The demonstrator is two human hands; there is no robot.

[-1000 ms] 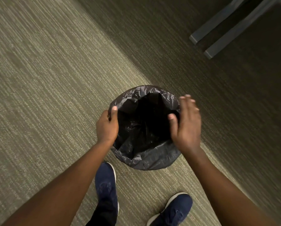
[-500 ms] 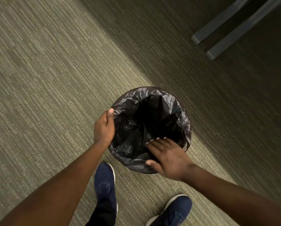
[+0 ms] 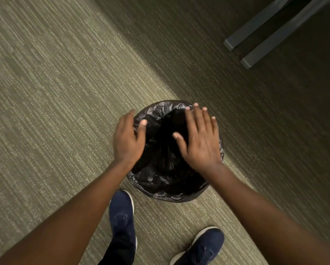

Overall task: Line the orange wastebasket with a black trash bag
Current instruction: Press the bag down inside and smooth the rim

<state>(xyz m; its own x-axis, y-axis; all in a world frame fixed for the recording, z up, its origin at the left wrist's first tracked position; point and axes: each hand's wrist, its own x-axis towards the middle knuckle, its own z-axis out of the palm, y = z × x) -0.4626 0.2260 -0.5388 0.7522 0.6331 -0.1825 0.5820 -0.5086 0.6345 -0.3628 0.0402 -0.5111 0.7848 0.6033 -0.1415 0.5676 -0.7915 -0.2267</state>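
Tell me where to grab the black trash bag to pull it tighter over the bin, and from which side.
Pinch the black trash bag at its folded-over edge on the near rim, coming from outside and below. The loose, crinkled plastic bunches there, and neither the left hand nor the right hand covers it.

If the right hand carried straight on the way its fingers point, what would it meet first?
Most likely the far rim of the black trash bag, folded over the wastebasket. The right hand is spread flat over the opening, fingertips already at that edge. Its height above the rim is unclear; passing over, it would meet only carpet.
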